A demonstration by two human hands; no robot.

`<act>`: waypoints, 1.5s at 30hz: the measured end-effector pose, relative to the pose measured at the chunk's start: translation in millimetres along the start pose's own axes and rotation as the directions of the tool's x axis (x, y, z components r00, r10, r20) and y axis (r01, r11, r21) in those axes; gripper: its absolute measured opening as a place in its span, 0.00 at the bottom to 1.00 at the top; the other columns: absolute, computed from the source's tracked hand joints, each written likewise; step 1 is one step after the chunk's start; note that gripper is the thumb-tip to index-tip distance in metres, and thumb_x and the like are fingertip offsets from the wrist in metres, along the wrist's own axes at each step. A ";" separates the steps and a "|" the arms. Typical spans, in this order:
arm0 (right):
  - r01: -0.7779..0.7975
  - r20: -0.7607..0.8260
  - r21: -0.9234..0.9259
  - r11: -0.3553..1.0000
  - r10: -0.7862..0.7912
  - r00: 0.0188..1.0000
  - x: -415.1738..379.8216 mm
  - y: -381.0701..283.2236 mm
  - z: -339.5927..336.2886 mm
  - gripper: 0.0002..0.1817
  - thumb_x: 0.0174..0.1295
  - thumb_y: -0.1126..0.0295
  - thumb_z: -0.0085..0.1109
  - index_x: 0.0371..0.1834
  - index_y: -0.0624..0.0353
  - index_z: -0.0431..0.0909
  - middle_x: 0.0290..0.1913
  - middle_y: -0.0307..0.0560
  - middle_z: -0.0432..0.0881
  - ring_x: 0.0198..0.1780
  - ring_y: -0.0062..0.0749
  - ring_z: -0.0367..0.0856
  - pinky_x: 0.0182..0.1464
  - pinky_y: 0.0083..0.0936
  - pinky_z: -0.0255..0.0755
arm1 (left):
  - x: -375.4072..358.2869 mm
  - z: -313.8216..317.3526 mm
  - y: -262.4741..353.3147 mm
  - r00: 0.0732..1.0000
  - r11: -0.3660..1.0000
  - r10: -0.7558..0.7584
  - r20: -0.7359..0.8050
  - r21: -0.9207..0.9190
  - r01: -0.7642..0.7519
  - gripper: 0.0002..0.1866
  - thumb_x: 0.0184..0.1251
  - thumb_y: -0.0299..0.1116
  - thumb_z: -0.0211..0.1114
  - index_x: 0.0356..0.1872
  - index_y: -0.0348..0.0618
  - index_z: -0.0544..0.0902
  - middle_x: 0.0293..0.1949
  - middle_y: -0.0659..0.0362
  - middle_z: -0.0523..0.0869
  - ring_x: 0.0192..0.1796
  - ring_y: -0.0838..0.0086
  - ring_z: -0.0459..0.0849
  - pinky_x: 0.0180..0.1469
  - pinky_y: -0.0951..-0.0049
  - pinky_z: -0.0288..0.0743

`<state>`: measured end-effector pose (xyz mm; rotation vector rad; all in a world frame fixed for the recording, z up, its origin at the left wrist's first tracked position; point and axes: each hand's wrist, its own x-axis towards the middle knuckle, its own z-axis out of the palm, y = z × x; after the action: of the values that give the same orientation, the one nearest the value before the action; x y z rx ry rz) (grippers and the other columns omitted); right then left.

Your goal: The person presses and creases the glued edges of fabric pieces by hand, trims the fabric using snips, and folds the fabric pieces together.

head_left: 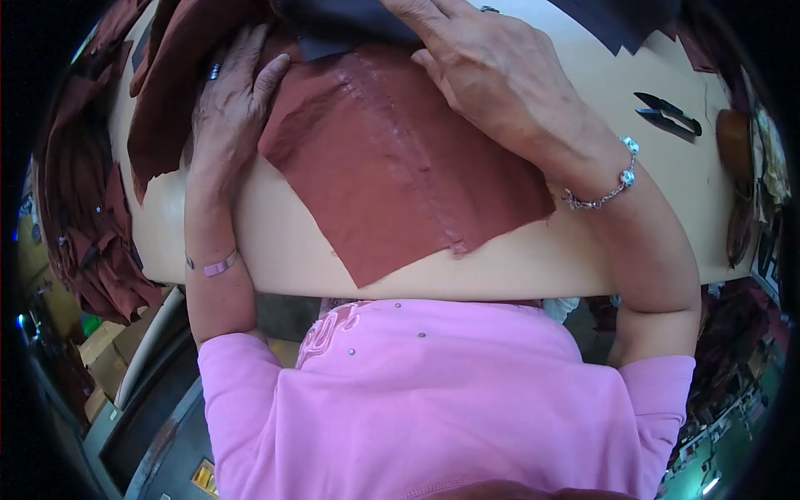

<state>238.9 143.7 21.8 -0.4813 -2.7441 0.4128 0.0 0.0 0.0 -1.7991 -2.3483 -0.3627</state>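
A reddish-brown piece of leather or cloth (367,200) lies on the pale table, its lower corner pointing toward me. A lighter, scuffed line like a seam runs down its middle. My left hand (235,96) rests at the piece's upper left edge, thumb spread and fingers stretched out, close to a folded brown flap. Across the upper right of the piece reaches my right hand (492,79), its fingers extended over a dark piece of material (350,25). Those fingertips run out of view at the top.
Black thread snips (669,115) lie on the table (283,242) at the right. Brown pieces (87,233) hang in a heap over the left edge. Another dark piece (621,21) lies at the top right, and a brown rounded object (733,142) sits at the right edge.
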 end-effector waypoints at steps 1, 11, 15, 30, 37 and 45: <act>0.022 -0.023 0.026 0.999 -0.021 1.000 0.4 2.2 2.8 0.30 0.62 0.74 0.46 0.71 0.60 0.59 0.40 0.57 0.77 0.35 0.52 0.80 0.36 0.39 0.76 | 0.2 1.7 -0.1 0.998 0.999 0.023 -0.054 0.038 -0.021 0.23 0.67 0.41 0.62 0.63 0.50 0.75 0.63 0.55 0.75 0.65 0.62 0.72 0.65 0.65 0.65; 0.265 -0.439 0.149 0.953 -0.176 0.881 14.6 29.5 14.5 0.31 0.57 0.84 0.44 0.68 0.66 0.61 0.49 0.65 0.77 0.43 0.57 0.80 0.48 0.37 0.76 | -7.0 -7.9 60.7 0.995 0.980 0.097 0.007 -0.176 -0.094 0.23 0.63 0.34 0.63 0.60 0.47 0.74 0.62 0.54 0.71 0.65 0.56 0.68 0.66 0.60 0.62; 0.233 -0.453 0.255 0.938 -0.097 0.886 3.1 19.3 2.2 0.34 0.52 0.88 0.47 0.68 0.69 0.60 0.57 0.71 0.73 0.54 0.58 0.77 0.59 0.37 0.72 | 1.7 -21.8 47.7 0.972 0.996 0.019 0.235 -0.087 0.001 0.29 0.69 0.45 0.56 0.69 0.48 0.65 0.74 0.49 0.58 0.74 0.52 0.56 0.74 0.57 0.48; 0.237 -0.397 0.226 0.945 -0.133 0.908 6.9 30.9 9.1 0.31 0.51 0.89 0.45 0.64 0.73 0.63 0.54 0.72 0.76 0.55 0.61 0.77 0.60 0.38 0.71 | -9.6 -19.7 85.4 0.847 0.833 0.518 -0.119 -0.156 -0.531 0.17 0.50 0.23 0.68 0.45 0.44 0.83 0.47 0.56 0.82 0.50 0.60 0.82 0.49 0.63 0.78; 0.230 -0.395 0.159 0.960 -0.152 0.906 5.2 43.8 11.3 0.30 0.53 0.84 0.50 0.65 0.71 0.64 0.56 0.71 0.75 0.57 0.59 0.76 0.62 0.38 0.70 | -14.2 -6.5 98.7 0.866 0.856 0.489 -0.109 -0.129 -0.500 0.15 0.56 0.28 0.64 0.46 0.45 0.82 0.50 0.58 0.80 0.51 0.63 0.81 0.52 0.66 0.75; 0.054 -0.101 0.109 0.993 -0.043 0.994 -12.4 28.3 -23.2 0.33 0.59 0.76 0.55 0.70 0.61 0.58 0.56 0.68 0.75 0.55 0.59 0.76 0.57 0.40 0.72 | 8.7 -13.8 112.6 0.792 0.772 0.611 0.000 -0.224 -0.595 0.18 0.60 0.34 0.65 0.52 0.47 0.80 0.53 0.56 0.78 0.54 0.61 0.79 0.54 0.63 0.73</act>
<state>266.1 169.8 30.1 -0.3949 -2.6156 0.5124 106.1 31.8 26.2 -2.5737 -1.6605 -0.4653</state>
